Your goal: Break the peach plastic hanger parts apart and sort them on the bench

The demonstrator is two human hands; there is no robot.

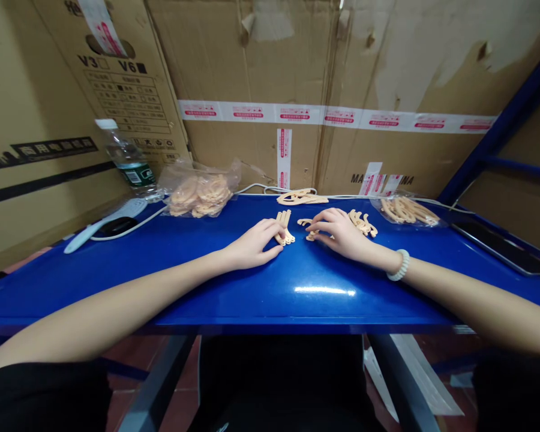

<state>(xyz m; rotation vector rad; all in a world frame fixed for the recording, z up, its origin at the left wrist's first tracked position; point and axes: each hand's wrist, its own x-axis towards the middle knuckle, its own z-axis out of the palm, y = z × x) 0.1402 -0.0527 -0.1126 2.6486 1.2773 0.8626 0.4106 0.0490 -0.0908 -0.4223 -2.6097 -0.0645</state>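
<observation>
My left hand (257, 243) rests on the blue table with its fingers curved and the thumb apart. Its fingertips touch a row of several beige curved pieces (287, 223), laid side by side. Just to the right, my right hand (339, 233) bends over the table, a pale coiled band on its wrist. Its thumb and fingertips close on a small beige piece (312, 236), partly hidden by the fingers. More loose beige curved pieces (363, 223) lie behind the right hand. Farther back lies a beige looped part (302, 196) resembling a folded hanger.
A clear bag of beige parts (202, 193) and a water bottle (129, 161) stand at the back left, near a light-blue handled item (105, 223). Another bag (408, 211) and a dark phone (506, 246) lie right. A white cable (252, 187) runs before cardboard (252, 72).
</observation>
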